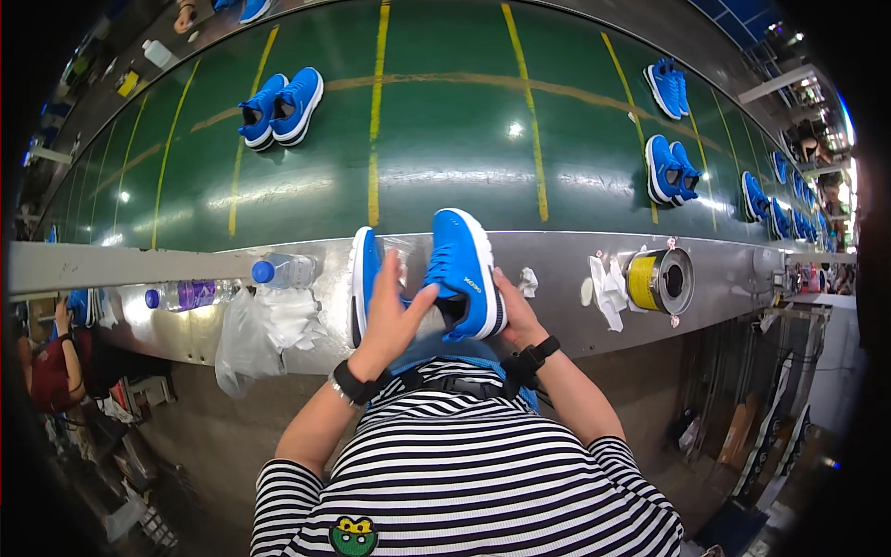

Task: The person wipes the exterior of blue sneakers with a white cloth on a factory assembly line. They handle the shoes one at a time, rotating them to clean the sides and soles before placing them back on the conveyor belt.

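Note:
A blue sneaker with a white sole points away from me in front of my waist. Along its right side and sole edge, my right hand is closed on it. My left hand has its fingers stretched out between this shoe and a second blue sneaker. The left thumb reaches the collar of the right-hand shoe. That second sneaker lies tipped toward its side, its white sole facing left, partly behind my left hand. Whether the right-hand shoe rests on the metal ledge cannot be made out.
Beyond the ledge runs a green conveyor belt with yellow lines, carrying pairs of blue sneakers. A round can and crumpled white tissue sit right. Left are bottles, a plastic bag and a white rail.

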Demonstrator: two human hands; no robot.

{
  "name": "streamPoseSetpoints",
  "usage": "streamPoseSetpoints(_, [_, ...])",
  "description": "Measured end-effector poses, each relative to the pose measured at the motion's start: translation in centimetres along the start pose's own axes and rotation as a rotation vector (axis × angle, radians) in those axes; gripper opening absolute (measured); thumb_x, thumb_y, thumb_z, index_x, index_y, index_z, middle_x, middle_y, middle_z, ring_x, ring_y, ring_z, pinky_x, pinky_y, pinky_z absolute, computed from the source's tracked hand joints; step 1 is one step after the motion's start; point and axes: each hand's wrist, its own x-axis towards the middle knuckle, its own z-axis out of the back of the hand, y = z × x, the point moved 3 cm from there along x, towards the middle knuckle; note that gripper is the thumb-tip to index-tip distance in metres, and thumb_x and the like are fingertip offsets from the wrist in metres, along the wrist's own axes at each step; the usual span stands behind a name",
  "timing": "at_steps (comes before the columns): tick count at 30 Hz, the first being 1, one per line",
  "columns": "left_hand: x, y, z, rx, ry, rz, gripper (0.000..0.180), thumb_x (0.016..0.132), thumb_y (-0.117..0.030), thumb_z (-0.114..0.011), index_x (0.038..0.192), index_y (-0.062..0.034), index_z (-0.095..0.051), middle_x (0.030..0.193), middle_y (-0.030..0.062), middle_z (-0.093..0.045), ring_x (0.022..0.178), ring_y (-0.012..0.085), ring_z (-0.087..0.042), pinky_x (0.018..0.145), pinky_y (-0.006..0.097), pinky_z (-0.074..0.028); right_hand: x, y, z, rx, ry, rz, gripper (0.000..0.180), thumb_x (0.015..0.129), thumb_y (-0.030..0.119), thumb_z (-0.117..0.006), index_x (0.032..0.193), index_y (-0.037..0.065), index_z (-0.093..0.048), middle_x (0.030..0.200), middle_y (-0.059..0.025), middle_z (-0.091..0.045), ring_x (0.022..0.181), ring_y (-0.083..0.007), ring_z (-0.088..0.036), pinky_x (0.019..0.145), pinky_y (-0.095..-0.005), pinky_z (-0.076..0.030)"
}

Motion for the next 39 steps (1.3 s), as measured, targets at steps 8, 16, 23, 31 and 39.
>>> streamPoseSetpoints(8, [1.5,5.2,-5.8,-0.104,0.187,0.238,0.082,0.077,-0.031,-0.061,0.132,0.0069,-0.013,0.113,0.0278,-0.044,0.103,0.029,-0.05,0.084,0.033,-0.042,-2.6,3.1,5.2,-1.253,-0.491,0.782,0.03,0.076,0.012,-0.061,0.105,0.007,-0.057,0.087,-0.0071,-0.056,0.083,-0.0197,-0.053,0.072,-0.03,-0.043])
streamPoseSetpoints(16, [1.6,5.2,-7.1,0.125,0.173,0.127,0.081,0.078,-0.03,-0.058,0.132,0.0059,-0.009,0.11,0.0293,-0.043,0.101,0.0355,-0.047,0.086,0.039,-0.038,-1.3,2.4,8.2,-1.036,-0.451,0.769,0.014,0.075,-0.001,-0.056,0.088,0.004,-0.061,0.081,-0.0059,-0.056,0.068,-0.015,-0.057,0.063,-0.0242,-0.046])
streamPoseSetpoints(23, [1.7,5.4,-7.4,0.215,0.212,0.133,0.083,0.08,-0.029,-0.058,0.133,0.0061,-0.005,0.11,0.0305,-0.04,0.1,0.0371,-0.046,0.086,0.04,-0.038,-2.5,0.5,2.2,-1.083,-0.214,0.75,0.012,0.074,-0.003,-0.055,0.083,0.003,-0.061,0.077,-0.0085,-0.055,0.07,-0.0186,-0.056,0.061,-0.0263,-0.044])
streamPoseSetpoints(31, [1.7,5.0,-7.5,0.22,0.219,0.156,0.081,0.081,-0.029,-0.057,0.133,0.0054,-0.004,0.11,0.0308,-0.038,0.1,0.0373,-0.045,0.086,0.04,-0.038,-3.4,0.7,2.2,-1.223,-0.207,0.862,0.01,0.073,-0.002,-0.056,0.079,0.003,-0.061,0.075,-0.0096,-0.054,0.067,-0.0264,-0.055,0.06,-0.0325,-0.044])
streamPoseSetpoints(39, [1.7,4.6,-7.9,0.252,0.232,0.186,0.082,0.081,-0.029,-0.056,0.133,0.0051,-0.003,0.111,0.0308,-0.036,0.1,0.0378,-0.044,0.086,0.04,-0.038,-3.3,0.8,2.3,-1.216,-0.224,0.87,0.009,0.072,-0.001,-0.056,0.078,0.003,-0.061,0.072,-0.01,-0.052,0.067,-0.0258,-0.054,0.06,-0.0328,-0.044])
